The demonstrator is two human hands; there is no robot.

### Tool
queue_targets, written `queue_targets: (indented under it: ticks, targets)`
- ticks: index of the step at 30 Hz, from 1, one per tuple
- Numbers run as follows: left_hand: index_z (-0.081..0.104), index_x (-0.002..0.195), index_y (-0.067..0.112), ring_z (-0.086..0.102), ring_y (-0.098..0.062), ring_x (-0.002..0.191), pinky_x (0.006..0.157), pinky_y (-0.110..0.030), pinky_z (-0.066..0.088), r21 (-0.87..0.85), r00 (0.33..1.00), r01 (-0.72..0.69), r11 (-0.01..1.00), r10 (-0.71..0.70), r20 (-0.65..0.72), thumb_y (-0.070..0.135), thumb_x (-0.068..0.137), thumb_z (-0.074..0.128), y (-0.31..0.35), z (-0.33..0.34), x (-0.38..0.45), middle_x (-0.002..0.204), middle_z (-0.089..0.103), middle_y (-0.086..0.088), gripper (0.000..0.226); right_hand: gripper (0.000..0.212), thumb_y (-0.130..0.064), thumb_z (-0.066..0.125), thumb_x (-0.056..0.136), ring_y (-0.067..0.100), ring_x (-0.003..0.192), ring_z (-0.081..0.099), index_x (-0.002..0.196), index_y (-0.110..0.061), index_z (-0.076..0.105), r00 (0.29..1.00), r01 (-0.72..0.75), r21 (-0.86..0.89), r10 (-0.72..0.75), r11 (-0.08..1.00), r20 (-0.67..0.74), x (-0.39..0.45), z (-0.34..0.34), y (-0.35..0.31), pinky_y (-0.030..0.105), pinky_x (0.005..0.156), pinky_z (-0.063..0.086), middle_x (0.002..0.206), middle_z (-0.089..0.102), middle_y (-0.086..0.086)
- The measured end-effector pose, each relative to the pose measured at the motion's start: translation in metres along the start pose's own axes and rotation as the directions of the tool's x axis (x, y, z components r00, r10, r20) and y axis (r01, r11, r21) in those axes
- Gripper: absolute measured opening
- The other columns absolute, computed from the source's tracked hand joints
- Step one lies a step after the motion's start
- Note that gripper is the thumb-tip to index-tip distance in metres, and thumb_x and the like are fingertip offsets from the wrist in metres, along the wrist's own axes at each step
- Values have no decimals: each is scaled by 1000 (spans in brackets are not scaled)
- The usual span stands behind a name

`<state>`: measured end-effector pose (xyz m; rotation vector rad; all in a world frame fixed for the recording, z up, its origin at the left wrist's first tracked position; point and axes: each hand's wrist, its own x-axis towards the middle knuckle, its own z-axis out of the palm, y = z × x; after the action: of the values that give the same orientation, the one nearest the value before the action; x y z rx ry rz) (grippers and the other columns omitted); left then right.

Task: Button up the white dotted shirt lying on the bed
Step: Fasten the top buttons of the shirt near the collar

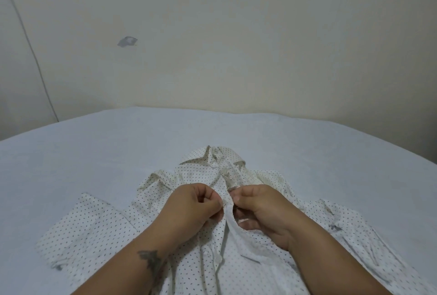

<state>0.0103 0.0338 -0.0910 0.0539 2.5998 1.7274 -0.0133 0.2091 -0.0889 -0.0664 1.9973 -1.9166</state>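
One shirt: white dotted shirt (248, 259), thin crumpled cloth, lies front-up on the bed (94, 153), collar toward the wall (236, 34).
Hands: left hand (196, 209) and right hand (262, 212) each pinch the shirt's front edges mid-chest.
Left forearm: dark tattoo (150, 259).
Bed: pale smooth sheet.
Writing: none legible.

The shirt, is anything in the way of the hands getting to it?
Nothing visible is. The left hand and right hand already pinch the front edges of the shirt where they meet, on the bed.
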Motion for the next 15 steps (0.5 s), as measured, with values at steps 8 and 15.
queue_targets:
  ticks: [8,15]
  targets:
    - [71,75,28,62,-7,58,56,-20,48,140,980,-171,975,184,-79,21,82,69,0,3,-2,71,73,2,10,19,1,76,77,10,48,58,66,-14,73,992,126,-56,-124,990,25,-1,3,2,21,47,46,61,67,5]
    - [65,78,32,68,-6,65,62,-24,56,187,960,-239,953,261,-104,36,80,69,-1,6,-6,74,72,11,6,11,0,70,78,9,47,52,74,-10,71,976,203,-198,-214,959,-37,-1,7,4,24,49,42,54,62,-1]
